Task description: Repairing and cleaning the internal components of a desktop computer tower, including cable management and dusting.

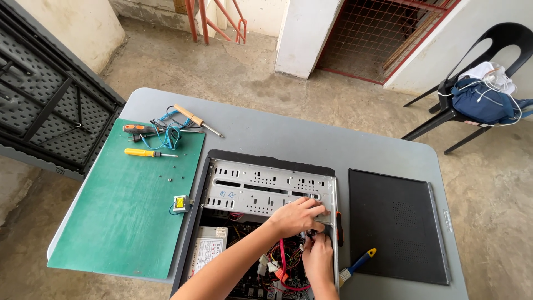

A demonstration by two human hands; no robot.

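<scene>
The open computer case lay near the table's front edge. Both hands, the left hand and the right hand, pinched a small connector at its right wall; steadying the bundled wires looked wise.

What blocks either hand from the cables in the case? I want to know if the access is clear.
Nothing visible. Both the left hand and right hand are already at the cables inside the open case, by its right wall.
</scene>
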